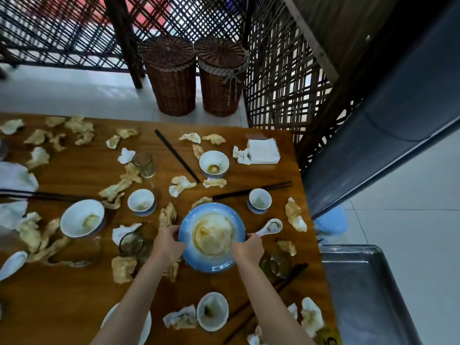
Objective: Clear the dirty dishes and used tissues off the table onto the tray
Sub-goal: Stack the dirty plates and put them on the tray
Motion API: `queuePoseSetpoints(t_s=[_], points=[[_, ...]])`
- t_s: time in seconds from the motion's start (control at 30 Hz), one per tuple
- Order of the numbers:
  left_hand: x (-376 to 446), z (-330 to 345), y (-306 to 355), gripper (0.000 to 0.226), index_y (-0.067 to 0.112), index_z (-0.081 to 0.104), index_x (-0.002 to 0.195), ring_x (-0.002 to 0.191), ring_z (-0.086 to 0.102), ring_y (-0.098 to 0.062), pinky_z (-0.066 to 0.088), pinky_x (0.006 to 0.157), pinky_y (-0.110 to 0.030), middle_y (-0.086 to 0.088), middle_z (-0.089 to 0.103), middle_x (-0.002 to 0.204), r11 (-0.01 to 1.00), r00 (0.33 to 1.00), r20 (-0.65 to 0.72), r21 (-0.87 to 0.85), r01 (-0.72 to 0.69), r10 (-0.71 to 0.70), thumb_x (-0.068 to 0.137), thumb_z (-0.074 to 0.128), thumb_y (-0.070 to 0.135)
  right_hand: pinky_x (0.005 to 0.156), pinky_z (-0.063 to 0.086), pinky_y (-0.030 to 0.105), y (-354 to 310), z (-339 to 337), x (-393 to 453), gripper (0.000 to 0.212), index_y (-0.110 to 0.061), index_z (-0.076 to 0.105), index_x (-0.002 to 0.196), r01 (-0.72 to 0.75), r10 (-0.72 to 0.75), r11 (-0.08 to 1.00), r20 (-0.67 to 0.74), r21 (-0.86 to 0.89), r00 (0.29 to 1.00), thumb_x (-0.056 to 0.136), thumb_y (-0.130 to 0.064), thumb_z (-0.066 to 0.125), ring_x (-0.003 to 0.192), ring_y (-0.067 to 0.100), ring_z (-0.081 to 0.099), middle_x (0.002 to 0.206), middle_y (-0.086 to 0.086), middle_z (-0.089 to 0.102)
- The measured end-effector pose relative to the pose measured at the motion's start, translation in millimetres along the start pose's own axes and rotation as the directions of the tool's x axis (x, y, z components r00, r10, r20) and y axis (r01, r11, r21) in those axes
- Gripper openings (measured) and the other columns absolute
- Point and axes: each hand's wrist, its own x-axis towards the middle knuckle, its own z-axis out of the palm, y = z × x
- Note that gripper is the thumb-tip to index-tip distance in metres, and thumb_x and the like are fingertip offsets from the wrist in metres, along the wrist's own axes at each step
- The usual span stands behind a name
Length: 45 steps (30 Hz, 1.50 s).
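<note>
Fingers of both hands curl around the rim of the big blue plate (196, 229). The left hand (167, 241) holds its left edge and the right hand (249, 247) holds its right edge, thumbs on top of the rim. The plate is dirty, with brown sauce in its pale middle.

The wooden desk (82, 290) is the biggest thing and it carries all the mess. A metal tray (363, 295) sits just beside the desk on the right, below the desk's edge. Two brown wicker baskets (171, 75) stand on the floor past the far side of the desk.

A white bowl (82, 217) sits to the left of the plate. Small white bowls lie around it: one far (214, 162), one left (141, 200), one right (260, 199) and one near (212, 311). A stack of clean napkins (262, 151) rests at the far right corner.

A white spoon (270, 227) lies just beside the right hand. Dark chopsticks (176, 155) lie slanted on the far side. A glass cup (144, 164) stands near them, and another glass (131, 244) is close to the left hand. Crumpled used tissues (295, 215), stained yellow, are scattered all over the desk.
</note>
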Motion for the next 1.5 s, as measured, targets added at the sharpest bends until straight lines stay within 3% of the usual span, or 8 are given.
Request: queuePoseSetpoints(t_s=[0.23, 0.47, 0.67, 0.8, 1.0, 1.13, 1.23, 1.5], points=[[1.8, 1.6, 10.0, 0.053, 0.013, 0.056, 0.127, 0.121, 0.045, -0.029, 0.045, 0.095, -0.042, -0.01, 0.058, 0.125, 0.988, 0.999, -0.004, 0.151, -0.034, 0.035, 0.076, 0.058, -0.001, 0.08, 0.048, 0.028, 0.4, 2.5, -2.8, 0.029, -0.006, 0.055, 0.118, -0.056, 0.057, 0.998, -0.024, 0.005, 0.998, 0.09, -0.013, 0.058, 0.107, 0.026, 0.058, 0.116, 0.011, 0.059], [0.6, -0.4, 7.5, 0.058, 0.013, 0.048, 0.134, 0.079, 0.052, -0.007, 0.045, 0.059, -0.02, -0.006, 0.057, 0.126, 0.997, 1.0, 0.011, 0.079, -0.005, 0.004, 0.08, 0.06, 0.0, 0.079, 0.049, 0.027, -2.4, 1.1, -4.9, 0.038, -0.011, 0.046, 0.127, -0.07, 0.069, 0.997, 0.042, 0.024, 0.997, 0.091, -0.011, 0.056, 0.11, 0.024, 0.056, 0.122, 0.01, 0.055], [8.4, -6.7, 11.2, 0.062, 0.004, 0.038, 0.14, 0.08, 0.054, -0.015, 0.051, 0.07, -0.032, -0.005, 0.052, 0.102, 0.988, 0.98, 0.126, 0.002, 0.155, -0.154, 0.082, 0.059, 0.0, 0.075, 0.046, 0.026, -4.6, 1.2, -5.1, 0.042, -0.01, 0.042, 0.134, -0.098, 0.096, 0.995, 0.099, 0.025, 0.991, 0.093, -0.011, 0.053, 0.113, 0.024, 0.055, 0.125, 0.009, 0.055], [6.0, -12.9, 14.8, 0.065, 0.004, 0.033, 0.142, 0.088, 0.058, -0.024, 0.05, 0.058, -0.028, -0.012, 0.051, 0.111, 0.981, 0.968, 0.18, -0.046, 0.186, -0.175, 0.082, 0.059, -0.003, 0.082, 0.05, 0.029, -7.8, 0.9, -7.0, 0.042, -0.01, 0.044, 0.133, -0.102, 0.098, 0.994, 0.109, 0.037, 0.989, 0.092, -0.009, 0.053, 0.112, 0.024, 0.056, 0.124, 0.009, 0.055], [-16.3, -28.0, 19.4, 0.053, 0.0, 0.046, 0.133, 0.087, 0.062, -0.027, 0.053, 0.07, -0.036, -0.011, 0.062, 0.102, 0.977, 0.994, 0.107, -0.204, 0.054, -0.032, 0.082, 0.062, -0.001, 0.072, 0.051, 0.026, -19.5, -20.6, -13.3, 0.03, -0.011, 0.055, 0.119, 0.021, -0.03, 0.997, 0.136, 0.068, 0.99, 0.088, -0.013, 0.057, 0.105, 0.022, 0.059, 0.116, 0.007, 0.061], [-44.7, -29.3, 39.7, 0.05, 0.001, 0.05, 0.13, 0.076, 0.062, -0.019, 0.051, 0.058, -0.028, 0.0, 0.062, 0.091, 0.972, 0.999, 0.02, -0.232, -0.034, 0.04, 0.082, 0.065, 0.004, 0.072, 0.049, 0.029, -23.0, -52.6, -22.3, 0.025, -0.012, 0.058, 0.113, 0.135, -0.154, 0.982, 0.143, 0.133, 0.978, 0.089, -0.016, 0.054, 0.098, 0.021, 0.059, 0.11, 0.007, 0.063], [-73.7, -17.9, 59.6, 0.054, 0.0, 0.047, 0.132, 0.081, 0.062, -0.018, 0.05, 0.06, -0.027, -0.007, 0.061, 0.105, 0.955, 0.998, -0.035, -0.292, -0.059, 0.051, 0.082, 0.067, 0.005, 0.07, 0.048, 0.031, -17.5, -86.2, -29.1, 0.021, -0.01, 0.058, 0.108, 0.198, -0.219, 0.969, 0.145, 0.146, 0.965, 0.088, -0.014, 0.054, 0.09, 0.021, 0.059, 0.102, 0.006, 0.062], [-180.9, 63.0, 89.1, 0.037, -0.001, 0.059, 0.117, 0.085, 0.063, -0.027, 0.053, 0.063, -0.026, -0.014, 0.066, 0.1, 0.869, 0.983, -0.172, -0.475, -0.139, 0.062, 0.082, 0.068, 0.007, 0.082, 0.049, 0.035, 30.2, -202.7, -36.7, 0.043, -0.007, 0.052, 0.126, 0.311, -0.316, 0.949, 0.199, 0.057, 0.928, 0.083, -0.012, 0.051, 0.104, 0.028, 0.058, 0.112, 0.01, 0.059]])
